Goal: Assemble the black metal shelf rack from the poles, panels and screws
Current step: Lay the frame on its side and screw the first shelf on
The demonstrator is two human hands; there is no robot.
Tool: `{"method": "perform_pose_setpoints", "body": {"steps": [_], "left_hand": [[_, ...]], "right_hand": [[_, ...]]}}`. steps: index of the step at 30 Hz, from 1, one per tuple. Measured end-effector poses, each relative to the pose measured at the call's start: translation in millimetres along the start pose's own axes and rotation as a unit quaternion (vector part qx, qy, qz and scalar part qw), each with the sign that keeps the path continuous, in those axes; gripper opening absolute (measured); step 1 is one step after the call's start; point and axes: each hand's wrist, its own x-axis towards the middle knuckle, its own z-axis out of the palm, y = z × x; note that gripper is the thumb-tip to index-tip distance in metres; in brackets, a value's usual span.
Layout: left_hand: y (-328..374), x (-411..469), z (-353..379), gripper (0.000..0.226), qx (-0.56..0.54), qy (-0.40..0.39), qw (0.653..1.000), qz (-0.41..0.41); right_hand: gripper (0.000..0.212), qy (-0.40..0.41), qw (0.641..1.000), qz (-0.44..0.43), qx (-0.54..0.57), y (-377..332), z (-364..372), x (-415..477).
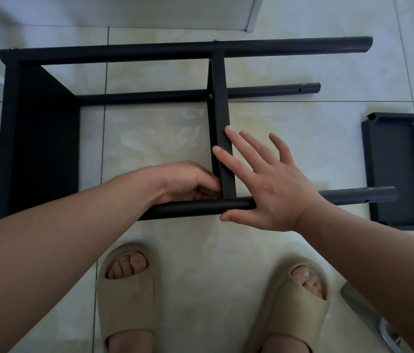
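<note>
— Where is the rack?

— The half-built rack [40, 138] lies on its side on the tiled floor [155, 138], filling the middle and left of the frame. One panel [45, 143] stands at the left end; a second panel [222, 128] crosses the poles near the centre, seen almost edge-on.

— And the hands?

— The right hand [274, 189] is spread flat, fingers [229, 159] wide apart. Two fingertips touch the centre panel, and the thumb lies along the lower side of the near pole [201, 208], which runs across the lower middle. It grips nothing.

— The left?

— The left hand [188, 182] is curled in the corner where that panel meets the near pole, fingers bunched together against the panel's left face. Whether they pinch a screw I cannot tell; the fingertips are hidden.

— What else is around?

— Two more poles run across the upper half: the far pole [175, 50] on top and a middle pole [264, 90] below it. A loose panel [399, 169] lies face-up at the right edge, under the near pole's end. Two feet in beige slippers [127, 296] stand at the bottom. A white cabinet [250, 14] shows at the top.
</note>
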Motion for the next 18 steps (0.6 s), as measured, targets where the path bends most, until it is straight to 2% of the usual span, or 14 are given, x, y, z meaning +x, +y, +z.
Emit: {"method": "perform_pose_setpoints", "body": {"steps": [18], "left_hand": [[-2.8, 4.6, -1.0, 0.014, 0.005, -0.001, 1.0, -0.002]], "right_hand": [[0.105, 0.014, 1.0, -0.003, 0.004, 0.6, 2.1, -0.2]]}}
